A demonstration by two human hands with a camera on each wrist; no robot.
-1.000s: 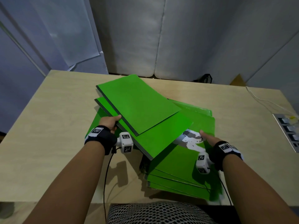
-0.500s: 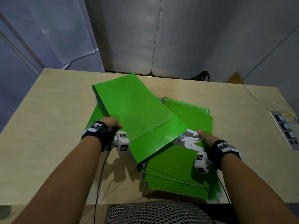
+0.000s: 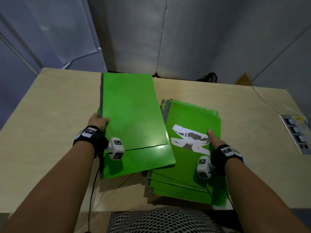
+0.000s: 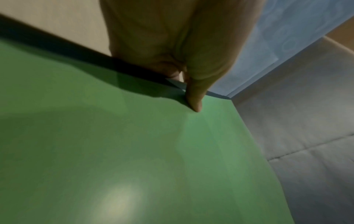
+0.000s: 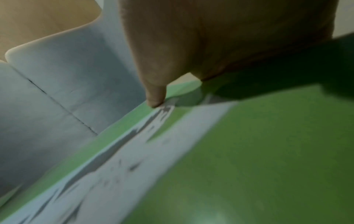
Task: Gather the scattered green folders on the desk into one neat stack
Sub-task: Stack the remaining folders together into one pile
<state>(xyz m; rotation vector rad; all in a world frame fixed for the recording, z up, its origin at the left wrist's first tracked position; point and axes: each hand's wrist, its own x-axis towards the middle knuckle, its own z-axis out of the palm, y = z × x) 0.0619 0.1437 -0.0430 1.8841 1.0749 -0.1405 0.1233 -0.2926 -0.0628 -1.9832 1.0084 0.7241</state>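
My left hand [image 3: 99, 121] grips the left edge of two overlapping green folders [image 3: 133, 115], thumb on top, fingers hidden underneath. They lie lengthwise left of the stack, their near right corner overlapping it. In the left wrist view the thumb [image 4: 194, 97] presses on the green cover [image 4: 134, 151]. To the right is the green folder stack [image 3: 193, 118], fanned at its near end, its top cover showing a torn white patch [image 3: 188, 140]. My right hand [image 3: 212, 140] holds the stack's right edge, with its thumb [image 5: 155, 94] on the top cover [image 5: 268, 151] and its fingers hidden.
The wooden desk [image 3: 50, 115] shows bare surface left and right of the folders. A power strip [image 3: 296, 133] is set in at the far right, with a white cable [image 3: 269, 100] running to it. Grey padded panels stand behind the desk. A mesh chair back [image 3: 159, 221] sits at the near edge.
My left hand has swung its two folders from askew across the stack to the left and straightened them, uncovering the torn patch. My right hand has stayed on the stack.
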